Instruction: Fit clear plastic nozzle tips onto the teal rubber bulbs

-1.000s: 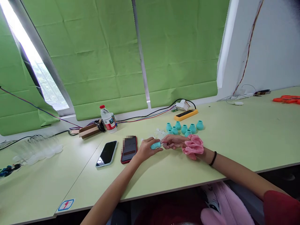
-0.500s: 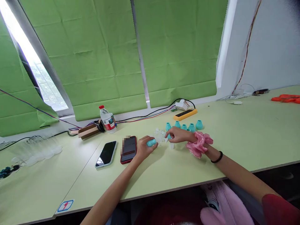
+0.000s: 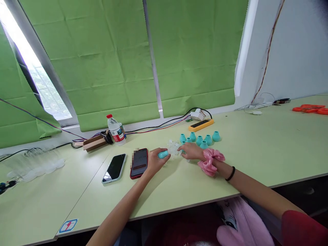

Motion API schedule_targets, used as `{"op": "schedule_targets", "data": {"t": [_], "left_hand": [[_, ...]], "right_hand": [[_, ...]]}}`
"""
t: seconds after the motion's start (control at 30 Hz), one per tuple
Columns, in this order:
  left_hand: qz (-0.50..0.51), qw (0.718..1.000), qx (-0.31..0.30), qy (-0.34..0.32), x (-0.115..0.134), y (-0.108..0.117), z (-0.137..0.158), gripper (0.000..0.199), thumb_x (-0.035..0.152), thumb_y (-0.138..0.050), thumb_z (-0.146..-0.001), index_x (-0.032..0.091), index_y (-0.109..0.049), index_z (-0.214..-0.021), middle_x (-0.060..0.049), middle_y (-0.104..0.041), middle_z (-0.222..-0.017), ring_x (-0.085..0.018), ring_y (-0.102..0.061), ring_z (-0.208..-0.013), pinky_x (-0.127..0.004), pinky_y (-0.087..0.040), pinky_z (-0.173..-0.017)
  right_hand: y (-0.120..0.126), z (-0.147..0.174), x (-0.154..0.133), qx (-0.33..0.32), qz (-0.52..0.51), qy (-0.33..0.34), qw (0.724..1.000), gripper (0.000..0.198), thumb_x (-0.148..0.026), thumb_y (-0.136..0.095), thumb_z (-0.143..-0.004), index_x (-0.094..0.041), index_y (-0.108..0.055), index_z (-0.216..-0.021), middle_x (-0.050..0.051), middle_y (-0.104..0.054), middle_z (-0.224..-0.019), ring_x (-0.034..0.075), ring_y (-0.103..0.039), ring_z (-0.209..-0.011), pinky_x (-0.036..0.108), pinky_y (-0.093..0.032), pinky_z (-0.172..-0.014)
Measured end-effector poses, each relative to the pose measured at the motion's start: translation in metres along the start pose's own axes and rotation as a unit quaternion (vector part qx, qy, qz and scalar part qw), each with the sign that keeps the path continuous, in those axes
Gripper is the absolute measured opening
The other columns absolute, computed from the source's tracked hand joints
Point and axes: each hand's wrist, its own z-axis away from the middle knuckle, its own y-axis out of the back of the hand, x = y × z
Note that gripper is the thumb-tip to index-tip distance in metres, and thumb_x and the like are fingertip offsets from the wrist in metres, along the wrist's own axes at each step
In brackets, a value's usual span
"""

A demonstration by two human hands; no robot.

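Note:
My left hand (image 3: 155, 161) is closed around a turquoise vase-shaped piece (image 3: 163, 154), which lies on its side between thumb and fingers, just above the table. Right of it is a loose pile of small translucent white pieces (image 3: 173, 147). My right hand (image 3: 192, 151) bends down at the right edge of this pile, thumb and forefinger curled in a pinch; what they hold, if anything, is too small to name. Behind that hand stand several more turquoise vase-shaped pieces (image 3: 204, 144), upright with their openings on top. A whitish piece shows partly under the right palm.
Left of my left hand lie a phone in a red case (image 3: 139, 163) and a pale-cased phone (image 3: 114, 169). Farther back are a water bottle (image 3: 117, 130), an open cardboard box (image 3: 94, 143), cables and a yellow power strip (image 3: 201, 125). Orange-handled scissors (image 3: 310, 109) lie far right.
My right hand has shifted slightly left and lower over the edge of the white pile, uncovering more turquoise pieces behind it. My left hand keeps its hold, and the view has turned slightly.

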Motion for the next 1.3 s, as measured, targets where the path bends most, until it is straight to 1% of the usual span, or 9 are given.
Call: {"op": "schedule_targets", "data": {"t": [0.2,0.33,0.47,0.57,0.67,0.73,0.8,1.07,1.3], "left_hand": [[0.014,1.000,-0.013,0.008,0.001,-0.003,0.001,0.016,0.026,-0.062,-0.061,0.017,-0.065,-0.074,-0.004,-0.065,-0.073,-0.015,-0.059,-0.065,-0.024,-0.045,-0.061],[0.032,0.998,-0.014,0.042,0.003,-0.002,0.001,0.017,0.027,-0.064,-0.059,0.017,-0.065,-0.073,-0.004,-0.065,-0.072,-0.016,-0.059,-0.065,-0.025,-0.046,-0.062],[0.084,0.990,-0.016,0.111,0.001,-0.002,0.001,0.023,0.030,-0.065,-0.056,0.016,-0.066,-0.074,-0.004,-0.065,-0.073,-0.017,-0.059,-0.066,-0.025,-0.046,-0.061],[0.152,0.972,-0.025,0.179,-0.002,-0.003,0.000,0.030,0.033,-0.067,-0.053,0.013,-0.066,-0.075,-0.004,-0.064,-0.067,-0.015,-0.057,-0.056,-0.023,-0.045,-0.051],[0.239,0.941,-0.041,0.234,-0.003,-0.004,-0.002,0.036,0.033,-0.069,-0.049,0.009,-0.065,-0.075,-0.003,-0.059,-0.055,-0.011,-0.051,-0.044,-0.022,-0.042,-0.045],[0.287,0.923,-0.049,0.250,-0.002,-0.004,-0.003,0.038,0.033,-0.071,-0.047,0.008,-0.065,-0.075,-0.002,-0.056,-0.052,-0.009,-0.049,-0.043,-0.021,-0.041,-0.045],[0.312,0.913,-0.052,0.257,0.000,-0.003,-0.003,0.038,0.032,-0.072,-0.045,0.007,-0.065,-0.074,-0.002,-0.056,-0.053,-0.009,-0.048,-0.044,-0.021,-0.042,-0.045],[0.347,0.893,-0.078,0.274,0.002,-0.002,-0.002,0.038,0.033,-0.071,-0.047,0.007,-0.064,-0.074,-0.003,-0.054,-0.057,-0.009,-0.049,-0.046,-0.021,-0.041,-0.045],[0.333,0.903,-0.062,0.262,0.002,-0.002,-0.002,0.039,0.033,-0.072,-0.046,0.007,-0.064,-0.074,-0.002,-0.054,-0.053,-0.008,-0.046,-0.043,-0.021,-0.040,-0.043]], "right_hand": [[-0.017,-0.003,-0.002,0.048,-0.031,-0.040,0.998,0.031,-0.009,-0.052,-0.065,-0.017,-0.059,-0.094,0.014,-0.058,-0.084,0.027,-0.052,-0.078,0.030,-0.035,-0.061],[-0.019,-0.006,-0.003,0.085,-0.056,-0.039,0.994,0.018,-0.012,-0.054,-0.064,-0.015,-0.059,-0.081,0.015,-0.058,-0.074,0.025,-0.052,-0.071,0.030,-0.033,-0.058],[-0.012,-0.008,-0.003,0.147,-0.176,-0.039,0.973,0.012,-0.015,-0.056,-0.061,-0.014,-0.056,-0.072,0.007,-0.056,-0.061,0.018,-0.051,-0.062,0.028,-0.036,-0.058],[-0.002,-0.008,-0.003,0.147,-0.334,-0.040,0.930,0.017,-0.026,-0.056,-0.063,-0.014,-0.051,-0.073,0.000,-0.053,-0.055,0.011,-0.050,-0.050,0.024,-0.040,-0.051],[0.009,-0.005,-0.005,0.095,-0.529,-0.008,0.843,0.030,-0.037,-0.058,-0.063,-0.013,-0.048,-0.079,-0.001,-0.054,-0.056,0.012,-0.053,-0.048,0.023,-0.043,-0.043],[0.015,-0.002,-0.008,0.054,-0.591,0.021,0.805,0.036,-0.040,-0.060,-0.062,-0.014,-0.047,-0.082,0.000,-0.056,-0.059,0.013,-0.056,-0.052,0.024,-0.046,-0.043],[0.018,0.000,-0.011,0.023,-0.615,0.044,0.787,0.037,-0.041,-0.062,-0.062,-0.014,-0.046,-0.082,0.002,-0.059,-0.065,0.014,-0.058,-0.057,0.025,-0.048,-0.045],[0.017,0.001,-0.008,0.005,-0.621,0.049,0.782,0.041,-0.038,-0.066,-0.059,-0.008,-0.053,-0.084,0.007,-0.062,-0.062,0.015,-0.059,-0.054,0.029,-0.050,-0.054],[0.015,0.001,-0.011,0.009,-0.653,0.028,0.757,0.041,-0.039,-0.067,-0.056,-0.008,-0.054,-0.080,0.010,-0.064,-0.067,0.020,-0.062,-0.064,0.031,-0.051,-0.058]]}}
